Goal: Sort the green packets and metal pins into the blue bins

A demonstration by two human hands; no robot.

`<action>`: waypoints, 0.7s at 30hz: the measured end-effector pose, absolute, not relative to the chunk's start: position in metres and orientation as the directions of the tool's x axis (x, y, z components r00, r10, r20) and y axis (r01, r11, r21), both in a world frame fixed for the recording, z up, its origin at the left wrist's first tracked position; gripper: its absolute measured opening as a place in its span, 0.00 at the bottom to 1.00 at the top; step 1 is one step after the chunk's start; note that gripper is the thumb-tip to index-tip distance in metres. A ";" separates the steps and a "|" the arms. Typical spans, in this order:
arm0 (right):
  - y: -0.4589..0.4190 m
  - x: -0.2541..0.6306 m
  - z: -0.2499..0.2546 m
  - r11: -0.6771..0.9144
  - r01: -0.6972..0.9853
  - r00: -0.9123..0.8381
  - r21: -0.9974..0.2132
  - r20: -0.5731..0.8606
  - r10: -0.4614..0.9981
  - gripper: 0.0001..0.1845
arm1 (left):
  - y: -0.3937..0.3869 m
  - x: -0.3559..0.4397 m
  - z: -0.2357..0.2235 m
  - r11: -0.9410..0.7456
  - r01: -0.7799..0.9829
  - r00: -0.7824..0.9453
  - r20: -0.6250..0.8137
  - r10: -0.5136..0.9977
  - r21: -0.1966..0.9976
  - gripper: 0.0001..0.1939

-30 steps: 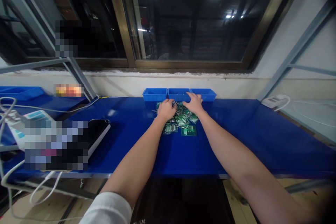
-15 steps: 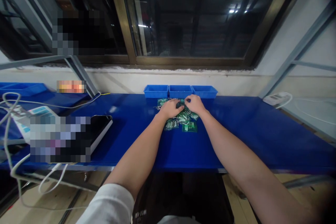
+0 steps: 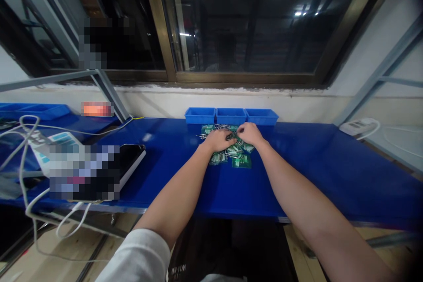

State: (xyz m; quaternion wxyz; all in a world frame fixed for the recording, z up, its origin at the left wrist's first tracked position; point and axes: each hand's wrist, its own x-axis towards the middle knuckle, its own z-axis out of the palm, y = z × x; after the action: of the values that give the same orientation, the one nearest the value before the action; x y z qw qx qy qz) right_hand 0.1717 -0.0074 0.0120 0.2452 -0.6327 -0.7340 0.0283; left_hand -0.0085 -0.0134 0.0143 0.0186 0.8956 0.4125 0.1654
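A heap of small green circuit boards (image 3: 240,161) with metal pins lies on the blue table top (image 3: 297,172), just in front of three blue bins. My left hand (image 3: 218,139) rests on the heap with its fingers curled down among the boards. My right hand (image 3: 250,134) is close beside it, fingers bent and pinched on the boards at the middle of the heap. Both hands nearly touch. What exactly each pinches is too small to make out.
Three small blue bins (image 3: 231,116) stand in a row against the wall under a dark window. A black flat device (image 3: 130,158) and white cables (image 3: 29,176) lie at the left. A white power strip (image 3: 358,126) sits at the right. Another blue tray (image 3: 39,111) is far left.
My right hand has come back from the middle bin's rim onto the heap, beside my left hand. Both hands have closed in at the heap's middle.
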 end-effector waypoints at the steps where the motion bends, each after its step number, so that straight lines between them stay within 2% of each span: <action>1: -0.008 0.172 0.013 0.195 0.917 -0.083 -0.347 0.313 0.946 0.12 | -0.014 -0.008 0.015 -0.654 0.736 0.601 0.276 0.750 0.173 0.28; 8: -0.007 0.173 0.012 0.142 0.945 -0.041 -0.295 0.322 0.946 0.17 | -0.017 -0.008 0.019 -0.645 0.744 0.593 0.272 0.758 0.174 0.28; 13: -0.009 0.170 0.012 0.171 0.945 -0.082 -0.279 0.305 0.949 0.14 | -0.016 -0.008 0.018 -0.639 0.748 0.591 0.256 0.765 0.181 0.27; 21: -0.013 0.153 0.017 -0.013 0.939 0.093 -0.345 0.216 0.972 0.10 | -0.018 -0.007 0.019 -0.654 0.738 0.606 0.262 0.751 0.168 0.24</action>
State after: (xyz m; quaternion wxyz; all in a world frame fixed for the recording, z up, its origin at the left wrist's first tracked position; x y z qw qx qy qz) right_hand 0.1526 -0.0128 0.0165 0.2040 -0.7107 -0.6721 0.0408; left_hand -0.0074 -0.0178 0.0194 0.0213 0.8958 0.4156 0.1563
